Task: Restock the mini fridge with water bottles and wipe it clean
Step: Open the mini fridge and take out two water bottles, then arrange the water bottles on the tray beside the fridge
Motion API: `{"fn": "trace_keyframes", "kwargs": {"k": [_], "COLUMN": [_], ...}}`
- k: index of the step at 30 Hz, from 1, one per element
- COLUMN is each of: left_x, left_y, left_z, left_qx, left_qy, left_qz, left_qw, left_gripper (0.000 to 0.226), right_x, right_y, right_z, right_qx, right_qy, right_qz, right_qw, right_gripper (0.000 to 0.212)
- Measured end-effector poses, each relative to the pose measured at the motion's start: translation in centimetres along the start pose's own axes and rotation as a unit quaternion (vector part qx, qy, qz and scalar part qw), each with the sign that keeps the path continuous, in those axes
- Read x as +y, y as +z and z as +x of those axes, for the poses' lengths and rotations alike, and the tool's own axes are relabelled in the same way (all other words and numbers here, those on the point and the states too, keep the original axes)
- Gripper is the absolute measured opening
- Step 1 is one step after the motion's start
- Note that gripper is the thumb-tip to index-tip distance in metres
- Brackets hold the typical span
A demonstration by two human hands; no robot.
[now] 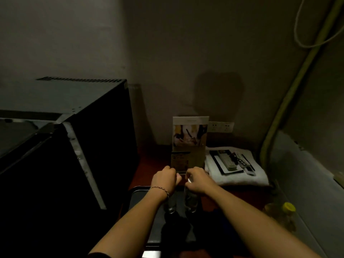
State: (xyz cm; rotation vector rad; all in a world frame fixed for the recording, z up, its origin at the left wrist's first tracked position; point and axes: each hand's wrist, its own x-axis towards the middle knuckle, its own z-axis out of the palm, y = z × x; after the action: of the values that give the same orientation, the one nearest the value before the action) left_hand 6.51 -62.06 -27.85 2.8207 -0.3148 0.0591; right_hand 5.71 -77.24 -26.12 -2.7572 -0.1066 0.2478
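1. The mini fridge (pixel 61 138) stands to your left on the table (pixel 149 164), too dark to tell whether its door is open.
2. The dark tray (pixel 137 194) before you carries both clear water bottles, standing upright side by side.
3. Your left hand (pixel 164 178) is curled over the top of the left bottle (pixel 170 206); lift it straight up.
4. Your right hand (pixel 198 180) grips the neck of the right bottle (pixel 190 201); keep the two from knocking together.
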Motion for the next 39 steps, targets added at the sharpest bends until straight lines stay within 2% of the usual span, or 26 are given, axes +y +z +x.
{"fn": "trace_keyframes", "kwargs": {"k": [4,10,16,19,22,29,39], "left_x": [-0.9,-2.0,-1.2,-0.9,-0.6,2.8,2.9], "left_y": [2.4,4.0,3.2,1.2,-1.7,-9.3,-17.3], "left_z": [1.4,2.6,2.8,2.3,1.9,-1.3,-10.1], "left_qx": [-0.02,-0.052,-0.121,-0.131,-0.099,0.012,0.089], "left_qy": [0.004,0.0,0.043,0.03,0.017,-0.014,-0.027], "left_qz": [0.006,0.007,-0.023,-0.021,-0.015,-0.015,-0.027], "left_qw": [1.0,0.999,0.991,0.991,0.995,1.0,0.995], "left_gripper": [0.034,0.036,0.035,0.038,0.04,0.042,0.043], "right_x": [1.1,1.6,0.9,0.2,-0.8,-4.1,-10.8], "right_y": [2.1,3.0,1.9,-0.1,-3.1,-9.0,-10.9], "right_z": [1.5,3.0,3.0,2.0,0.9,-3.1,-13.2], "right_qx": [-0.012,0.001,-0.042,-0.042,-0.032,0.029,0.077], "right_qy": [0.016,0.029,0.036,0.029,0.012,-0.02,-0.016], "right_qz": [0.015,0.031,0.02,-0.018,-0.037,-0.056,-0.073], "right_qw": [1.0,0.999,0.998,0.999,0.999,0.998,0.994], "right_gripper": [0.012,0.021,0.016,0.03,0.041,0.047,0.057]}}
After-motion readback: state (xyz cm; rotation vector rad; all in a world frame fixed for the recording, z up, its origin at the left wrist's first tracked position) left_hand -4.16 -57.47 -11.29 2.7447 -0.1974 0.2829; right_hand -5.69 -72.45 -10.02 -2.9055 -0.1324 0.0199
